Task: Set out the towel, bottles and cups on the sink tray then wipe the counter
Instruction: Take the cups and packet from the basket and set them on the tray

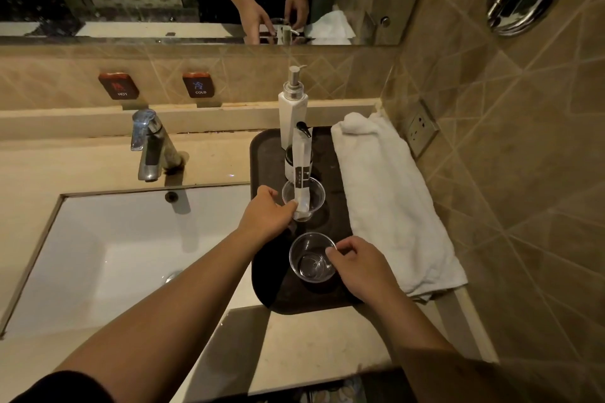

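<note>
On the tray [262, 154], our left hand [266, 216] pinches the far cup [304, 198], our right hand [363, 263] the near cup's [312, 257] rim; both look light, thin and crushable, so we grip gently.

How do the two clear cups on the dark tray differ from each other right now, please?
The far cup holds a long white wrapped packet leaning out of it, while the near cup is empty. The left hand grips the far cup at its left side; the right hand holds the near cup at its right rim. Both are clear, upright, and stand on the dark tray.
</note>
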`<state>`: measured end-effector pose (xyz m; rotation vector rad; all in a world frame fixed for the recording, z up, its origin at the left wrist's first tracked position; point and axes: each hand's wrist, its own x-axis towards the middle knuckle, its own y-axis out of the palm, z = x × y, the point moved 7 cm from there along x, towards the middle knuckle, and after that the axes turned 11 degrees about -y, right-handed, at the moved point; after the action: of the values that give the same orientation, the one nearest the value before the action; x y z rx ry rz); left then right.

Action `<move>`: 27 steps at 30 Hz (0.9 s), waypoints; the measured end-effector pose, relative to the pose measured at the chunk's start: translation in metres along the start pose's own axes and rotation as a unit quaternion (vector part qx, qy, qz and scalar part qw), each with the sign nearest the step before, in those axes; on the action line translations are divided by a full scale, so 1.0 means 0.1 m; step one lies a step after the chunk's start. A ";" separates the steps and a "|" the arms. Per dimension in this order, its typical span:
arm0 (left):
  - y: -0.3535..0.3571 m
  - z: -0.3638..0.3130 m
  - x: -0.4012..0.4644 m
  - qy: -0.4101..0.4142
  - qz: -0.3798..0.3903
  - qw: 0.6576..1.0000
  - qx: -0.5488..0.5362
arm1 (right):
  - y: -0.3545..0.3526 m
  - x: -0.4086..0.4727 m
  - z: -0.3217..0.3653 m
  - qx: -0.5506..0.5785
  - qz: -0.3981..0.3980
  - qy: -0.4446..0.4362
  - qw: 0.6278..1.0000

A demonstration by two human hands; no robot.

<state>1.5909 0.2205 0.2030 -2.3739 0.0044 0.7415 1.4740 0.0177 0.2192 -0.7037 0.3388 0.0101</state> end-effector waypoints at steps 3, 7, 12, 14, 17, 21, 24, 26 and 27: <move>-0.09 -0.22 -0.10 0.117 -0.083 0.984 0.102 | 0.00 -0.09 0.11 -0.024 -0.006 -0.043 0.999; -0.03 -0.47 -0.20 0.180 -0.117 0.947 0.240 | 0.10 -0.19 0.26 -0.091 0.026 -0.102 0.990; 0.01 -0.56 -0.15 0.153 -0.099 0.944 0.273 | 0.21 -0.20 0.24 -0.119 0.037 -0.119 0.985; 0.02 -0.54 -0.12 0.148 -0.088 0.950 0.261 | 0.22 -0.20 0.21 -0.093 0.025 -0.115 0.989; 0.02 -0.53 -0.12 0.152 -0.089 0.955 0.240 | 0.25 -0.19 0.21 -0.078 0.017 -0.113 0.990; 0.02 -0.52 -0.11 0.152 -0.092 0.957 0.230 | 0.31 -0.17 0.25 -0.066 0.012 -0.110 0.992; 0.02 -0.50 -0.09 0.151 -0.090 0.955 0.239 | 0.33 -0.16 0.28 -0.061 0.007 -0.106 0.992; 0.00 -0.48 -0.10 0.150 -0.087 0.957 0.231 | 0.33 -0.17 0.28 -0.057 0.010 -0.104 0.993; -0.02 -0.47 -0.11 0.151 -0.086 0.959 0.224 | 0.34 -0.17 0.28 -0.057 0.013 -0.102 0.993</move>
<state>1.6059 0.1931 0.2394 -1.9952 0.0839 0.2536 1.4622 0.0631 0.2228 -0.8037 0.1526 0.1263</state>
